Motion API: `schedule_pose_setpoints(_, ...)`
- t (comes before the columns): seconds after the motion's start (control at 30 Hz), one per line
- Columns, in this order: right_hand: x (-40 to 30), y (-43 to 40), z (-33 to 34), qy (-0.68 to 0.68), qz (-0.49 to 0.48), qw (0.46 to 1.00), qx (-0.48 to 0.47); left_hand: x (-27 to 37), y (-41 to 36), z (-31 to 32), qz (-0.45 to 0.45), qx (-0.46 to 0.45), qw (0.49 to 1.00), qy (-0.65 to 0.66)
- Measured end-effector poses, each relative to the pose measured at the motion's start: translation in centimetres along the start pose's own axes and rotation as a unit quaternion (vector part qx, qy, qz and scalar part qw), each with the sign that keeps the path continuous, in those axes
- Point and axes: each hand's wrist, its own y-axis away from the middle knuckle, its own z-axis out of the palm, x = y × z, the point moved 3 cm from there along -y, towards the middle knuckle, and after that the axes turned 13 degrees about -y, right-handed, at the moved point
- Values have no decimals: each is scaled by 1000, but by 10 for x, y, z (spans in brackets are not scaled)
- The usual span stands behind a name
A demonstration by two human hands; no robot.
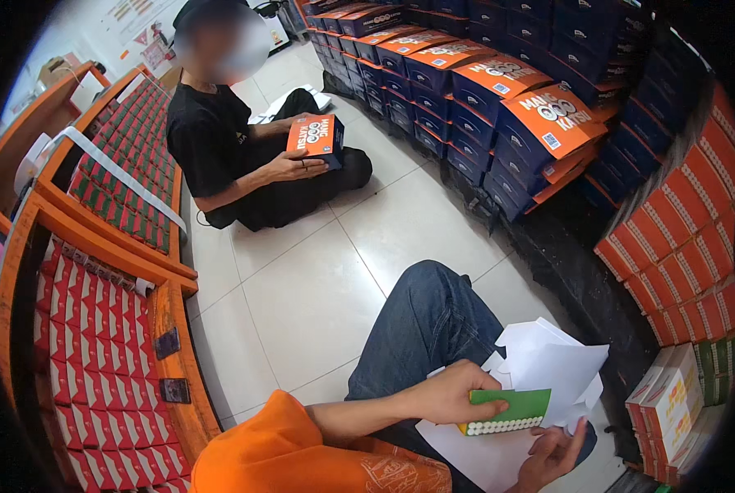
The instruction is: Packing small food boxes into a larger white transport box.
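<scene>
My left hand (457, 391) grips a small green carton (518, 403), thumb on its upper face. Two rows of white discs run along the carton's near side. White die-cut cardboard blanks (546, 363) with flaps lie over my lap and stand up beyond the carton. My right hand (549, 453) is just below and right of the carton, fingers spread. Its fingertips meet a small flap at the lower edge of the white cardboard; whether they pinch it is unclear.
Across the tiled floor (306, 296) sits a person (219, 142) holding an orange-and-blue box (312, 142). Similar boxes (509, 111) are stacked along the right, near orange cartons (676, 228) and white-and-orange packs (666, 394). Orange wooden racks (176, 339) with red-and-white packs (102, 357) stand left.
</scene>
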Motion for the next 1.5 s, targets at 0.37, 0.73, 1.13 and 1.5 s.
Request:
schedule_pose_setpoints(0.37,-12,-22,28,30,332,938,-91,-24,4,11,6,-102,995,18)
schedule_pose_setpoints(0.73,-39,-17,22,153,173,934,-273,-10,-12,25,88,-173,980,35)
schedule_pose_setpoints(1.13,-46,-11,14,217,76,920,-318,14,-18,28,206,-212,953,-71)
schedule_pose_setpoints(1.5,-74,-42,21,303,-107,929,-182,57,-14,-1,90,-180,978,-50)
